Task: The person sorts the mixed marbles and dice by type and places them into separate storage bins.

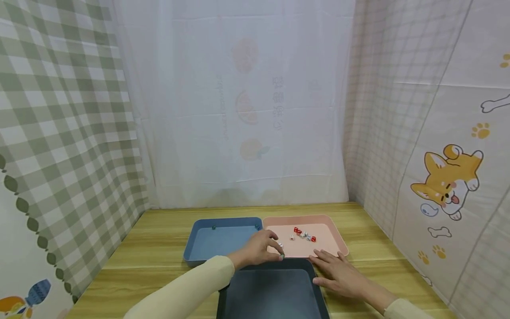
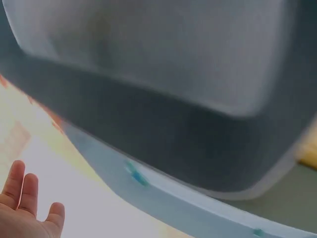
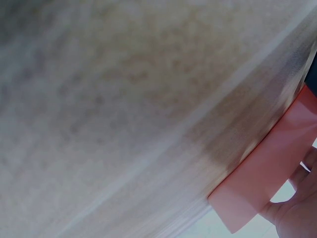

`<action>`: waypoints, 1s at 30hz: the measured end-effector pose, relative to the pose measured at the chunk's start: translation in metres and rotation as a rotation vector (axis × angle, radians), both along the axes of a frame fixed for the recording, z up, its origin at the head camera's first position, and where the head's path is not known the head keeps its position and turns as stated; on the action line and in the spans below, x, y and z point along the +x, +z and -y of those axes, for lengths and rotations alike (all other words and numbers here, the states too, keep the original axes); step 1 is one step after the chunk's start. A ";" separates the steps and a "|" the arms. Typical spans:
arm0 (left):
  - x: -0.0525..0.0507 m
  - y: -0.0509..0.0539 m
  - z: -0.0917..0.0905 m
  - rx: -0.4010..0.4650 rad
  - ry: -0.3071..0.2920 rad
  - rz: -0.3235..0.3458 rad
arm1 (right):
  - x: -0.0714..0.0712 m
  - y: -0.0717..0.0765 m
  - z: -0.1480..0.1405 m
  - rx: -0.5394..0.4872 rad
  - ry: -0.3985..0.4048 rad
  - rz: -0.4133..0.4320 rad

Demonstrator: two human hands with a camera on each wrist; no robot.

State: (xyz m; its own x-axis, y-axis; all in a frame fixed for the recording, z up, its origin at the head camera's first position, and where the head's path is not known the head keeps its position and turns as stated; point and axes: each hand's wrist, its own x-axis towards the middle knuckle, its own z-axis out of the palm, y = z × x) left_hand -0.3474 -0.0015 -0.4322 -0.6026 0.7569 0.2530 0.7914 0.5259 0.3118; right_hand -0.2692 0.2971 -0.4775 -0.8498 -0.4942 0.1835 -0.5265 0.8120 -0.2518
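Observation:
My left hand (image 1: 260,249) reaches over the front edge of the pink tray, pinching a small green die (image 1: 282,255) between thumb and fingertips. In the left wrist view the same hand (image 2: 29,208) shows only at the lower left, with no die visible. The pink tray (image 1: 332,232) holds red dice (image 1: 313,239) and white dice (image 1: 292,238). Inside the blue tray (image 1: 229,241) to its left lie small green dice (image 1: 214,227). My right hand (image 1: 342,274), fingers extended, rests at the pink tray's front right side; in the right wrist view it touches the tray's wall (image 3: 267,168).
A dark grey tray (image 1: 275,292) lies nearest me, in front of the other two trays. All three stand on a wood-grain table (image 1: 159,252). A white curtain (image 1: 199,133) hangs behind, with checked cloth (image 1: 79,110) at left and patterned cloth (image 1: 446,110) at right.

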 end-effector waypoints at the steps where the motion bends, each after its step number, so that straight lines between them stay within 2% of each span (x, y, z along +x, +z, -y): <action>1: -0.005 0.000 0.004 0.014 0.030 -0.002 | 0.000 0.000 0.000 0.000 0.001 -0.005; 6: -0.027 -0.001 0.030 0.074 0.174 0.023 | 0.001 0.000 0.000 0.004 0.004 -0.017; 10: -0.040 -0.004 0.052 0.107 0.283 0.042 | 0.001 0.001 0.000 0.006 0.007 -0.015; 14: -0.050 -0.009 0.072 0.122 0.409 0.042 | 0.002 0.001 0.000 0.005 0.006 -0.006; 19: -0.059 -0.015 0.093 0.106 0.547 0.027 | 0.002 0.001 0.000 0.008 0.010 0.002; 24: -0.060 -0.018 0.106 0.078 0.618 0.008 | 0.002 0.001 0.001 0.009 0.004 0.008; 30: -0.062 -0.018 0.110 0.041 0.664 0.007 | 0.002 0.002 0.002 0.006 0.010 0.003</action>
